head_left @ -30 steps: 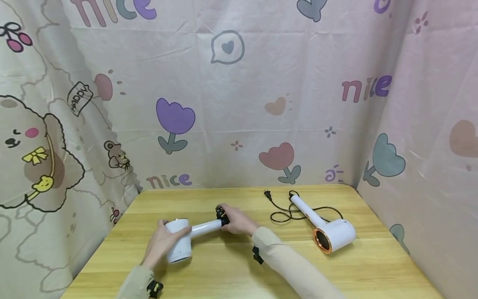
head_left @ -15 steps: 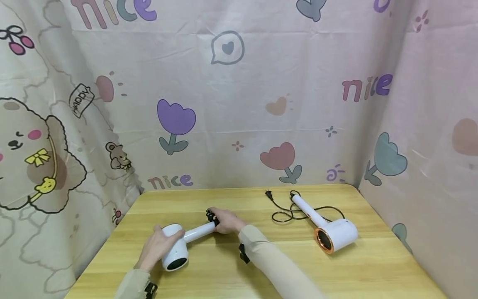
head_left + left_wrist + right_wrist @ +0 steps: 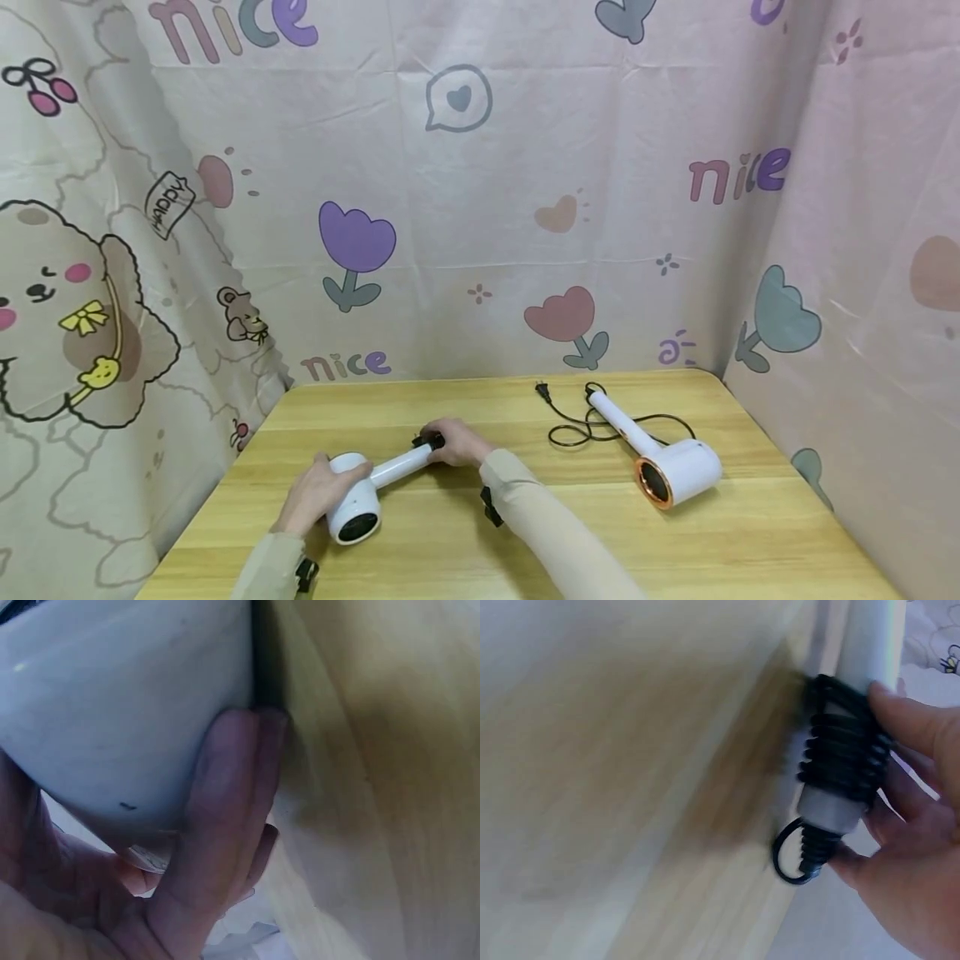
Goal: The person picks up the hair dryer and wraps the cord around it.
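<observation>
A white hair dryer (image 3: pixel 354 505) lies across the left half of the table, its dark round grille toward me. My left hand (image 3: pixel 310 495) grips its barrel, with the thumb over the top; in the left wrist view, fingers (image 3: pixel 214 795) wrap the white shell. At the handle's far end my right hand (image 3: pixel 460 444) holds the grip. The right wrist view has a black cord (image 3: pixel 844 754) wound in tight coils round the handle's end, with my right thumb and fingers about it.
Another white hair dryer (image 3: pixel 684 472) with a copper-coloured ring lies on the right of the wooden table (image 3: pixel 480 533). Its black cord (image 3: pixel 570 435) loops loosely behind, ending in a plug (image 3: pixel 542 389). A patterned curtain (image 3: pixel 457 200) hangs at the back and sides.
The held hair dryer has shifted slightly left and toward me, and its barrel has turned so the dark grille shows more. Both hands have kept hold of it. The other dryer stays put.
</observation>
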Motion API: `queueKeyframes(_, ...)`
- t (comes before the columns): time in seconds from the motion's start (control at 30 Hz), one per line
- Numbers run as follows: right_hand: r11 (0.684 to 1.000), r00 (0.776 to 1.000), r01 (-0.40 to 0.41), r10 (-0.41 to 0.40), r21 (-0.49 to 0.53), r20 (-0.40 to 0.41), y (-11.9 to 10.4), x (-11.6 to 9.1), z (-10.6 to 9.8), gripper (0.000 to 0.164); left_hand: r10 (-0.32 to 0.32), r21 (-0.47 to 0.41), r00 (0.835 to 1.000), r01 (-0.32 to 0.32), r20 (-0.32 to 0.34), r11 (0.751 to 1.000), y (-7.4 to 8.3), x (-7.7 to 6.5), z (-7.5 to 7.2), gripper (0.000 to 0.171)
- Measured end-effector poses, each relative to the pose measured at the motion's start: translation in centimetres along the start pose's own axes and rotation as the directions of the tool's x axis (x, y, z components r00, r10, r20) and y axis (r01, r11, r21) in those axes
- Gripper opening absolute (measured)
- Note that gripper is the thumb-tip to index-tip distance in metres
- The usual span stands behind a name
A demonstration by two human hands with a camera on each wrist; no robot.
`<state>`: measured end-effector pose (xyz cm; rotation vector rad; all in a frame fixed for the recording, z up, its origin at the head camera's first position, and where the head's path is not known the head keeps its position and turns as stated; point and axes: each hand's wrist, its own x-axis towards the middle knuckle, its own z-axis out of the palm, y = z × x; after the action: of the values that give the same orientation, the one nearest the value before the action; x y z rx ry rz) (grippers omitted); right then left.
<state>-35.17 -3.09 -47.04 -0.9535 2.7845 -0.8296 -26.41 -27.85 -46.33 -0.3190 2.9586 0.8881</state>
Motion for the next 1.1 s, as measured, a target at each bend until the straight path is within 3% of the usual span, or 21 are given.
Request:
queueKeyframes(0.13,1.0,0.998,-0.011,0.011,0.0,-0.069,0.5,-0.3,0.2,0.042,0.003,0.006,1.0,-0.003,0.001,1.0,0.1,0.3,-0.1,0.104)
queueKeyframes(0.4,1.0,0.991,-0.019,0.021,0.017,-0.132,1.0,-0.8,0.3,0.042,-0.029,-0.018,0.999,0.029,0.013,0.999,-0.6,0.8,-0.5,0.094)
queueKeyframes(0.63,0.999,0.993,-0.033,0.035,0.02,-0.114,1.9,-1.8,-0.1,0.045,-0.036,0.038,0.999,0.037,-0.016,0.999,-1.6,1.5,-1.7,0.097)
queueKeyframes(0.83,0.999,0.997,-0.04,0.041,0.014,-0.07,2.4,-2.9,-0.9,0.043,-0.062,0.054,0.998,0.062,0.006,0.997,-2.3,1.6,-2.4,0.108)
queueKeyframes(1.0,0.999,0.997,-0.049,0.049,0.006,-0.065,3.3,-4.1,-1.7,0.04,-0.097,0.098,0.995,0.096,0.002,0.991,-2.0,1.1,-2.6,0.113)
queueKeyframes(1.1,0.998,0.994,-0.066,0.064,-0.02,-0.088,3.9,-5.1,-2.3,0.037,-0.076,0.135,0.997,0.079,-0.031,0.988,-1.2,0.7,-2.4,0.112)
